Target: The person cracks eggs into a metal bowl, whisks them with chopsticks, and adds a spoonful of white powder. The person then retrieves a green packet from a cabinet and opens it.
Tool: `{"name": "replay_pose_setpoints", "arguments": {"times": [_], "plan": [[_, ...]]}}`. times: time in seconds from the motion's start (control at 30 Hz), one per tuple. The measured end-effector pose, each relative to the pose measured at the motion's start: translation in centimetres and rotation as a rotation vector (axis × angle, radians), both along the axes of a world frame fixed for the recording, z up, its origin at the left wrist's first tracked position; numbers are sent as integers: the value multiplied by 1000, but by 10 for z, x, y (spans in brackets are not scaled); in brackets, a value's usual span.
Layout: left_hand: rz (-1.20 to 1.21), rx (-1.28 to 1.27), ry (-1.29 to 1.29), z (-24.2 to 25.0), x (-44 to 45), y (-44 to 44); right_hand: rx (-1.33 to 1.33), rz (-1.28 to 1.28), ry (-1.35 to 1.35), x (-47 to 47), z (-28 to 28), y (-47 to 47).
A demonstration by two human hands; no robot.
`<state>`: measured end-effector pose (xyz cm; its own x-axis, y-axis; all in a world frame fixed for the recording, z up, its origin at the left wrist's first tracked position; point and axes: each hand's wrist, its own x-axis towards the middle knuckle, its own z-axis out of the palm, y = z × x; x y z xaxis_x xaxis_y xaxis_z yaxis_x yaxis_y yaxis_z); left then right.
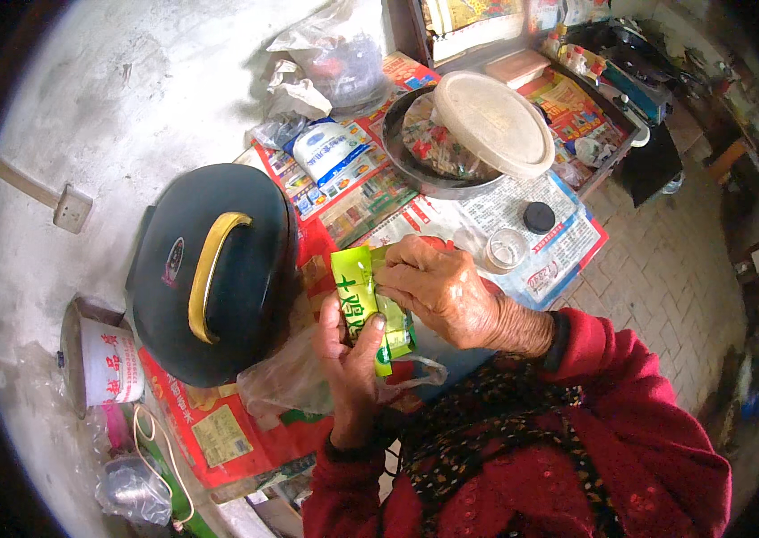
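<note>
A bright green plastic packet (356, 286) printed with writing is held in front of my body, above the table. My left hand (356, 356) grips its lower part, with the thumb pressed on the front. With bent fingers, my right hand (443, 289) grasps the packet's right side; its fingertips are partly hidden. Beyond my right hand stand a small clear jar (506, 250) without a lid and a black screw cap (539, 217). A thin clear plastic bag (285, 376) lies beneath my left hand.
Left of my hands sits a dark electric baking pan (171, 296) with a gold handle (208, 276). Farther back, a metal basin (396, 165) holds a bagged item under a tilted plastic lid (493, 124). A white-and-blue bag (329, 151) lies beside it. Printed sheets (372, 212) cover the table.
</note>
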<state>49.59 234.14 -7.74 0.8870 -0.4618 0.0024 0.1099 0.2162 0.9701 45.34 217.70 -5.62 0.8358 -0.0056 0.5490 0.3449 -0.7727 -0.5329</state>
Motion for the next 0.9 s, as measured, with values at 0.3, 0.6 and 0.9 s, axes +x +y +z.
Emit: {"name": "replay_pose_setpoints", "arguments": {"times": [0.3, 0.6, 0.9], "plan": [[-176, 111, -49, -14, 16, 8, 780, 132, 349, 3, 5, -16], [-237, -99, 180, 11, 11, 23, 546, -13, 369, 49, -16, -75], [-4, -58, 40, 5, 15, 4, 20, -143, 174, 25, -26, -35]]}}
